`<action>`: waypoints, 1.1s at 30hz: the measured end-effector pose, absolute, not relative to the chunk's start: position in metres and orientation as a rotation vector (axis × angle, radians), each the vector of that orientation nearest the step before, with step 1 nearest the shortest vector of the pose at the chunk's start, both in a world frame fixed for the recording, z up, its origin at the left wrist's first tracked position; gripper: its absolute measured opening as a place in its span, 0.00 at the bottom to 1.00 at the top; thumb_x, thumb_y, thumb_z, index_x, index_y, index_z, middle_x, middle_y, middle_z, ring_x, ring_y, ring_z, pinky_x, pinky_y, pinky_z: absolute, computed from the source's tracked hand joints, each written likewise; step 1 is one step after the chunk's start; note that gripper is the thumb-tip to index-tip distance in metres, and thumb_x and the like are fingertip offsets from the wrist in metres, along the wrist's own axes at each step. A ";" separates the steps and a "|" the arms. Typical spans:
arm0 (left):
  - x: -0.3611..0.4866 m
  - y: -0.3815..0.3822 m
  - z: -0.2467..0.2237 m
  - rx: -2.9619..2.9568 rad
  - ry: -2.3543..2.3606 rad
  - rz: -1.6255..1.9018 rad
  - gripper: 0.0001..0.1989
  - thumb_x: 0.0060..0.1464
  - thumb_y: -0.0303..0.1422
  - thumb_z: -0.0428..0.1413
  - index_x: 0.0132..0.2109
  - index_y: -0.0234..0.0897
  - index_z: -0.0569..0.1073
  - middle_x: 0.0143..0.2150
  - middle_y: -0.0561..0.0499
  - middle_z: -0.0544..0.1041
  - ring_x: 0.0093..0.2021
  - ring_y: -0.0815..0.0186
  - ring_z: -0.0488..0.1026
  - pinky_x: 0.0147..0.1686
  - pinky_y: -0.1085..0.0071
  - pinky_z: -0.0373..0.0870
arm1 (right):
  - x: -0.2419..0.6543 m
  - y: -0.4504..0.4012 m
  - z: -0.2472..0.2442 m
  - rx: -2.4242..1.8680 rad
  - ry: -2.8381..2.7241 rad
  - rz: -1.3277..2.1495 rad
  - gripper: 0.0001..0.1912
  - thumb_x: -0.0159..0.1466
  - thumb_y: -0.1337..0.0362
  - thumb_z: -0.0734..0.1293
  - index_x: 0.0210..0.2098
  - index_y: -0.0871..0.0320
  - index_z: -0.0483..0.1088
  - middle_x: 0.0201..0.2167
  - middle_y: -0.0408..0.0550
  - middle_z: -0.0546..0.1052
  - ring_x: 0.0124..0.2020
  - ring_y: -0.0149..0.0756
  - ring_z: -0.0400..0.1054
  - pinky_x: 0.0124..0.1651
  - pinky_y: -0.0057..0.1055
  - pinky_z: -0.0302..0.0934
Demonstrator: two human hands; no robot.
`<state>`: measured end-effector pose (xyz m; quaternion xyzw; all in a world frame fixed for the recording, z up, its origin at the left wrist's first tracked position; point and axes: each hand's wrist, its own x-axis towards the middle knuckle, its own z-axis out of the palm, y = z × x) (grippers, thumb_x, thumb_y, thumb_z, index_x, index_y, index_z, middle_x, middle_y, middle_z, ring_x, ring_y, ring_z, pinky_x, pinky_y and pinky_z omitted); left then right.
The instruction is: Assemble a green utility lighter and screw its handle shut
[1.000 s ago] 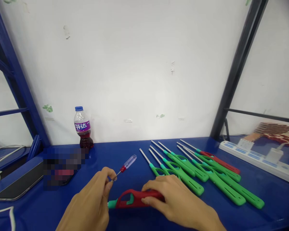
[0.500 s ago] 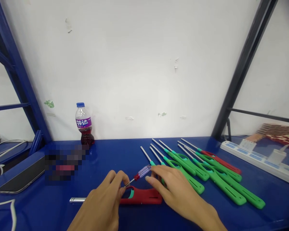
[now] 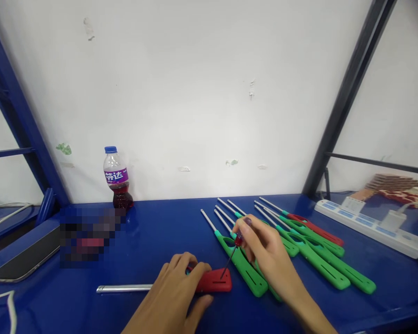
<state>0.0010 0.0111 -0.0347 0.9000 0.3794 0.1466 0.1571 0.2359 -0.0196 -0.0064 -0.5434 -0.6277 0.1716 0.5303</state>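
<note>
A red long-necked lighter (image 3: 214, 281) lies on the blue table with its metal tube pointing left. Across the middle of its handle, my left hand (image 3: 174, 292) is closed, hiding most of the trigger opening. My right hand (image 3: 266, 246) grips a small screwdriver (image 3: 238, 240) by its clear purplish handle, with the red collar showing below the fingers. The screwdriver slants down to the left, its tip at the slotted end of the red handle. Under and beside my right hand lie several green lighters (image 3: 245, 269), partly covered by it.
More green lighters (image 3: 322, 266) and another red lighter (image 3: 315, 229) lie to the right. A white power strip (image 3: 369, 229) is at the far right. On the left are a drink bottle (image 3: 116, 178), a phone (image 3: 26, 255), a white cable (image 3: 11, 308) and a blurred-out patch.
My left hand has slid right along the red lighter onto its handle. My right hand has lifted and turned the screwdriver, bringing its tip from near the trigger opening to the handle's right end.
</note>
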 end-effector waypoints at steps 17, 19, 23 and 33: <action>-0.001 0.024 -0.038 2.611 1.198 0.174 0.22 0.68 0.22 0.53 0.60 0.50 0.80 0.57 0.47 0.79 0.56 0.52 0.77 0.57 0.54 0.74 | 0.232 -0.024 -0.007 -1.312 -1.711 0.225 0.23 0.81 0.48 0.58 0.35 0.53 0.69 0.27 0.41 0.72 0.27 0.34 0.64 0.34 0.33 0.56; 0.000 0.024 -0.037 2.617 1.203 0.179 0.22 0.68 0.22 0.52 0.60 0.50 0.80 0.57 0.47 0.79 0.56 0.52 0.77 0.57 0.54 0.74 | 0.232 -0.023 -0.008 -1.308 -1.718 0.232 0.23 0.82 0.48 0.59 0.35 0.53 0.69 0.27 0.41 0.72 0.27 0.33 0.63 0.34 0.33 0.56; 0.000 0.024 -0.039 2.638 1.200 0.183 0.23 0.67 0.22 0.52 0.61 0.50 0.80 0.58 0.46 0.79 0.57 0.50 0.78 0.57 0.51 0.75 | 0.231 -0.022 -0.009 -1.305 -1.730 0.246 0.21 0.82 0.50 0.60 0.35 0.53 0.70 0.27 0.39 0.71 0.26 0.32 0.62 0.34 0.33 0.56; 0.004 0.016 -0.038 2.919 1.192 0.200 0.33 0.50 0.15 0.50 0.59 0.44 0.81 0.56 0.44 0.82 0.50 0.51 0.79 0.52 0.53 0.75 | 0.235 -0.022 -0.009 -1.349 -1.613 0.271 0.26 0.83 0.46 0.52 0.33 0.51 0.63 0.27 0.42 0.71 0.29 0.36 0.65 0.37 0.34 0.59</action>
